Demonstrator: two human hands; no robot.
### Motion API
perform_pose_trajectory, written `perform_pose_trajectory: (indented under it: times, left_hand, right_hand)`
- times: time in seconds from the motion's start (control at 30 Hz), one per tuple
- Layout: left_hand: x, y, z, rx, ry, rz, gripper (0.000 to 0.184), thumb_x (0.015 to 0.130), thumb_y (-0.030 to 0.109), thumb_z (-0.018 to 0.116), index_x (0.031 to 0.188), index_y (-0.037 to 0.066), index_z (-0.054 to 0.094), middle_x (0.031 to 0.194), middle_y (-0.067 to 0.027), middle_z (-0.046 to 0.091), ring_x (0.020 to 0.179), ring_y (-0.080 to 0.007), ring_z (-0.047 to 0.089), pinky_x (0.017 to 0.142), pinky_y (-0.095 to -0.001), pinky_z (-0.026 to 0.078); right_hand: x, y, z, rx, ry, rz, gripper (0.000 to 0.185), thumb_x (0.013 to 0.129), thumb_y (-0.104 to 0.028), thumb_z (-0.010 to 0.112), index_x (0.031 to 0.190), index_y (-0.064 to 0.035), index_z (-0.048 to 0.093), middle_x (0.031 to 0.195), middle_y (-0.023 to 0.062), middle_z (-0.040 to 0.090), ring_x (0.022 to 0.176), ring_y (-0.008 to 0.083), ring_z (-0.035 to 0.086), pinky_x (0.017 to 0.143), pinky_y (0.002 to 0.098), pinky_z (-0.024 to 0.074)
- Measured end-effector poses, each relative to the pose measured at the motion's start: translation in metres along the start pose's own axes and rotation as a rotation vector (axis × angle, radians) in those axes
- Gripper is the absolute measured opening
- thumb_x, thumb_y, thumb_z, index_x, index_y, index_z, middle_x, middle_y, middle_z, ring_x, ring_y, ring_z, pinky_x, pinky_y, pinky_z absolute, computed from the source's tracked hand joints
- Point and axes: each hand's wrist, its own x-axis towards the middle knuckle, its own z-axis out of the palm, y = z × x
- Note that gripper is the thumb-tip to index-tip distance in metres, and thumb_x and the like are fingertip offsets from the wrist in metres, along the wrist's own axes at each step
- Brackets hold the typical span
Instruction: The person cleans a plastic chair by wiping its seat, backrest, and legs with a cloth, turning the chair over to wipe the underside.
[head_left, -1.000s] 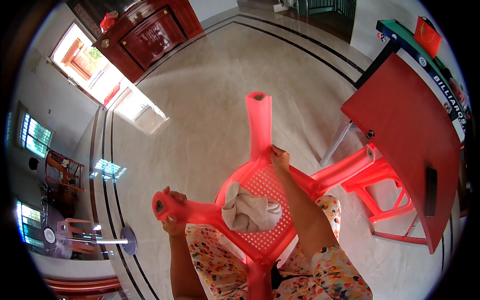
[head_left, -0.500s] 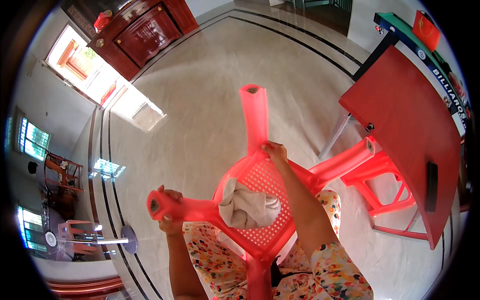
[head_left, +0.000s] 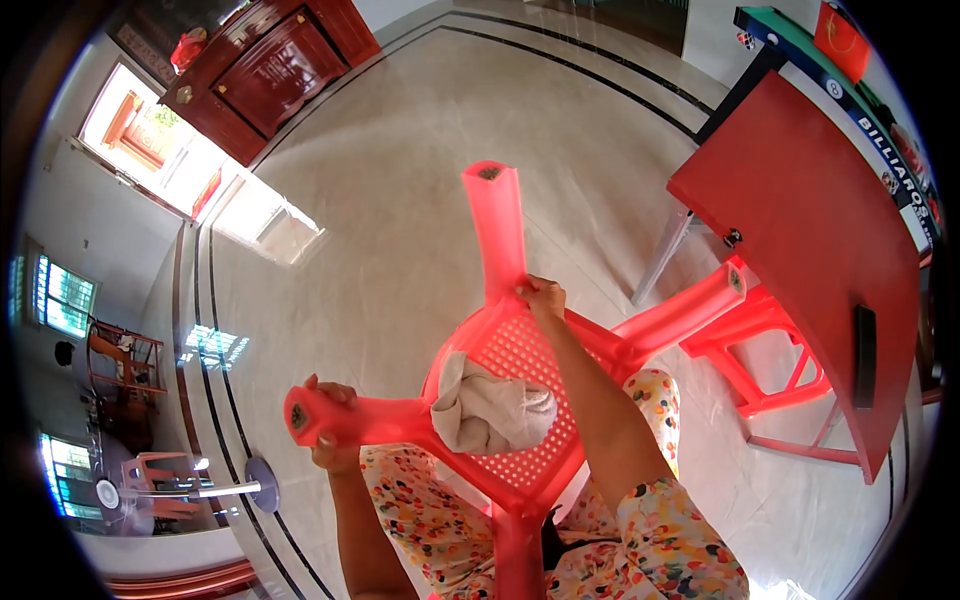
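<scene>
Stool [head_left: 505,345] upturned; left hand's [head_left: 336,456] fingers wrap leg end [head_left: 301,415], right hand [head_left: 543,298] pinches leg base [head_left: 504,282]; open floor [head_left: 380,180] ahead.

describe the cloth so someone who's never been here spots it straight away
Find the upturned pink-red plastic stool in the lower middle of the view. On the perforated underside of its seat lies a crumpled cloth. Pale beige and softly folded, it stands out from the smooth, bright plastic around it.

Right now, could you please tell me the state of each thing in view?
Held stool: upturned, underside showing
Cloth: crumpled, on the stool's underside
Left hand: gripping a leg near its end
Right hand: holding another leg at its base
Cabinet: closed
Doorway: open
Fan: upright; unclear if running
</scene>
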Motion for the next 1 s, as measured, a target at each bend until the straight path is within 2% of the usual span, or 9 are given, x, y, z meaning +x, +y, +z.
perform_pose_trajectory:
  times: [0.17, 0.23, 0.33, 0.67, 0.87, 0.93, 1.0]
  left_hand:
    - [0.001, 0.002, 0.002, 0.004, -0.009, -0.008, 0.073, 0.067, 0.037, 0.07, 0.126, 0.003, 0.042, 0.091, -0.0091, 0.051, 0.079, -0.0201, 0.047, 0.07, -0.0319, 0.039]
    - [0.001, 0.002, 0.002, 0.007, -0.01, -0.009, 0.074, 0.067, 0.037, 0.07, 0.126, 0.003, 0.042, 0.091, -0.009, 0.052, 0.079, -0.0201, 0.047, 0.07, -0.0318, 0.039]
    - [0.0, 0.001, 0.001, 0.022, 0.001, -0.006, 0.074, 0.067, 0.037, 0.07, 0.126, 0.003, 0.042, 0.091, -0.0087, 0.052, 0.079, -0.0195, 0.047, 0.071, -0.0318, 0.039]
    - [0.001, 0.0, -0.001, 0.026, -0.006, 0.003, 0.074, 0.068, 0.039, 0.07, 0.126, 0.003, 0.042, 0.091, -0.0082, 0.052, 0.079, -0.0186, 0.047, 0.071, -0.0317, 0.039]
    - [0.002, 0.002, 0.001, 0.034, -0.017, 0.006, 0.074, 0.068, 0.039, 0.069, 0.126, 0.003, 0.041, 0.091, -0.0083, 0.051, 0.079, -0.0191, 0.047, 0.071, -0.0317, 0.039]
    - [0.001, 0.001, 0.001, 0.03, -0.018, 0.008, 0.074, 0.068, 0.039, 0.069, 0.126, 0.002, 0.041, 0.092, -0.0085, 0.051, 0.079, -0.0193, 0.047, 0.071, -0.0317, 0.039]
    - [0.001, 0.001, 0.0, 0.038, -0.015, 0.007, 0.075, 0.068, 0.039, 0.069, 0.127, 0.002, 0.041, 0.092, -0.0086, 0.051, 0.079, -0.0196, 0.047, 0.071, -0.032, 0.039]
  right_hand:
    - [-0.011, -0.018, -0.005, 0.081, -0.016, 0.034, 0.033, 0.071, -0.013, 0.072, 0.102, -0.0051, 0.066, 0.075, 0.0045, 0.066, 0.061, 0.0075, 0.058, 0.052, 0.0229, 0.0499]
    - [-0.006, -0.012, -0.001, 0.086, 0.044, 0.061, 0.032, 0.071, -0.012, 0.072, 0.102, -0.0053, 0.066, 0.074, 0.004, 0.065, 0.061, 0.0072, 0.057, 0.051, 0.0231, 0.0501]
    - [-0.003, -0.004, 0.002, 0.113, 0.044, 0.009, 0.031, 0.072, -0.013, 0.071, 0.101, -0.005, 0.066, 0.074, 0.0038, 0.066, 0.061, 0.0068, 0.058, 0.051, 0.0228, 0.0501]
    - [-0.002, -0.003, 0.002, 0.179, 0.006, 0.029, 0.031, 0.072, -0.012, 0.071, 0.102, -0.0074, 0.066, 0.075, 0.0029, 0.066, 0.062, 0.0062, 0.057, 0.051, 0.0221, 0.0499]
    - [-0.003, 0.001, 0.008, 0.032, 0.072, -0.022, 0.031, 0.071, -0.015, 0.072, 0.101, -0.0065, 0.067, 0.077, 0.0046, 0.067, 0.063, 0.0072, 0.059, 0.052, 0.0232, 0.0507]
    - [-0.005, -0.002, 0.006, 0.175, 0.058, 0.007, 0.029, 0.073, -0.012, 0.07, 0.101, -0.0069, 0.067, 0.075, 0.0045, 0.066, 0.061, 0.007, 0.058, 0.051, 0.0236, 0.0506]
    - [-0.007, -0.011, 0.002, 0.143, 0.048, 0.027, 0.028, 0.073, -0.011, 0.069, 0.101, -0.0069, 0.066, 0.075, 0.0046, 0.066, 0.061, 0.0069, 0.058, 0.051, 0.0236, 0.0505]
